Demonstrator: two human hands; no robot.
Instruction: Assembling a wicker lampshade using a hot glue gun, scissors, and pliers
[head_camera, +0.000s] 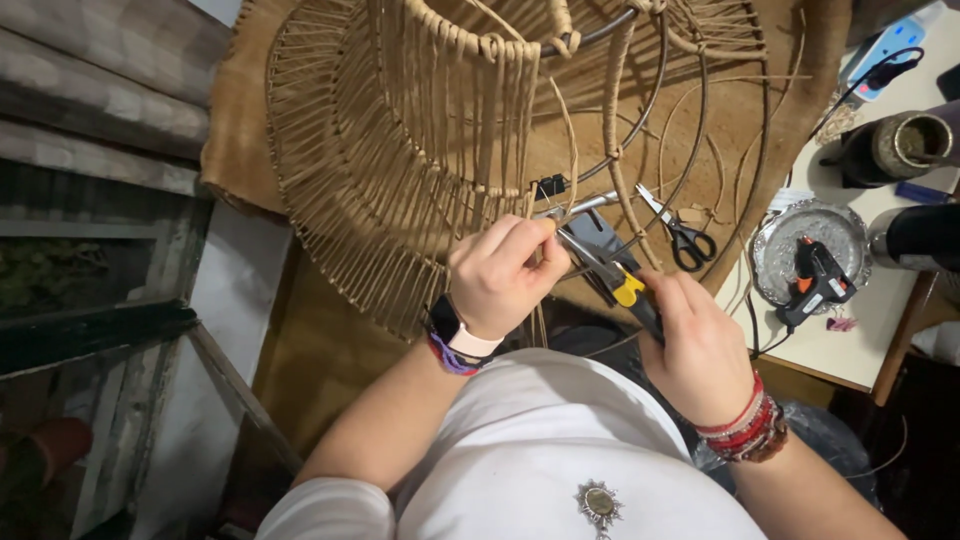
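Observation:
A large round wire frame wrapped in tan cord (400, 150) lies in front of me on brown cloth. My left hand (500, 275) pinches a strand of the cord at the frame's lower edge, fingers closed on it. My right hand (700, 345) grips pliers with yellow and black handles (615, 275). The plier jaws reach up to the cord right beside my left fingertips. A black clip (548, 186) sits on the frame just above them.
Black-handled scissors (682, 235) lie on the cloth to the right. A white table at the right holds a silver tray (775, 265) with a black and orange glue gun (815, 280), a dark metal cup (895, 148) and a power strip (890, 45). Wooden shutters stand at left.

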